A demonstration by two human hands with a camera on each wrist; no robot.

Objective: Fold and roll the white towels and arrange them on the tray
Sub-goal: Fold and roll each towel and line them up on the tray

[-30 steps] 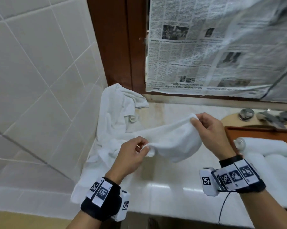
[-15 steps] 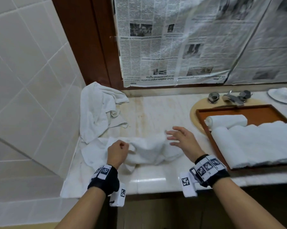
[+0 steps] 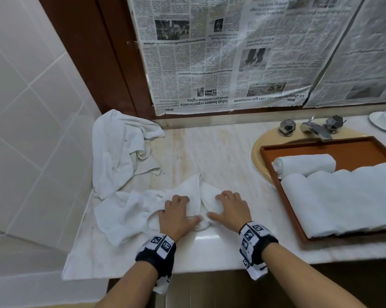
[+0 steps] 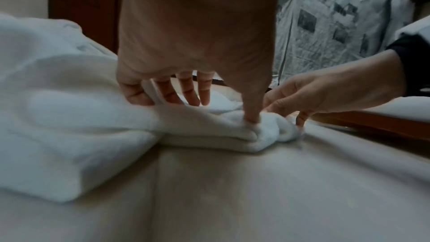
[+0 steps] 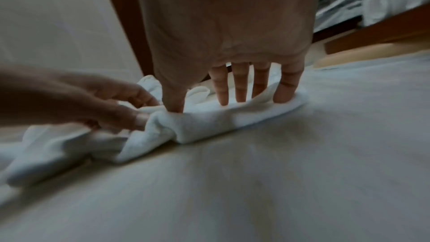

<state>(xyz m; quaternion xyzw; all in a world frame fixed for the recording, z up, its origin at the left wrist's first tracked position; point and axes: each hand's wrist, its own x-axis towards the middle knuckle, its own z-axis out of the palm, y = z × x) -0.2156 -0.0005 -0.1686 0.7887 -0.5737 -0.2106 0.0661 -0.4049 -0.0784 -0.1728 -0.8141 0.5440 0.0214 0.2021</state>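
Towel in work: small white towel (image 3: 198, 196) lies crumpled on the near middle of the marble counter (image 3: 220, 156), under both hands, bunched into a ridge where the thumbs meet; its left part runs into a larger white towel
Left hand: left hand (image 3: 176, 215) rests palm down on the left half of the small towel, fingers spread and fairly straight, thumb tip pressing into the bunched fold; the left wrist view shows the same spread fingers (image 4: 186, 89) on the cloth
Right hand: right hand (image 3: 230, 208) lies just beside the left, palm down on the right half of the towel, fingers straight and slightly apart, thumb pushing into the ridge; in the right wrist view the fingertips (image 5: 239, 89) press flat on the cloth
Larger towel: larger white towel (image 3: 121, 216) is spread loosely at the near left, its edge hanging over the counter's front
Tray: brown wooden tray (image 3: 274, 165) sits to the right, set over the sink basin (image 3: 257, 152)
Towels on tray: rolled white towel (image 3: 305, 164) lies across the far part of the tray, and a bigger folded white towel (image 3: 343, 201) lies just nearer, touching it
Heap: crumpled white towel heap (image 3: 118, 150) leans in the far left corner against the tiled wall (image 3: 32, 107)
Tap: metal tap (image 3: 314, 130) with two knobs stands behind the basin
Dish: white dish (image 3: 385, 121) sits at the far right
Backdrop: newspaper sheets (image 3: 232, 52) cover the far wall
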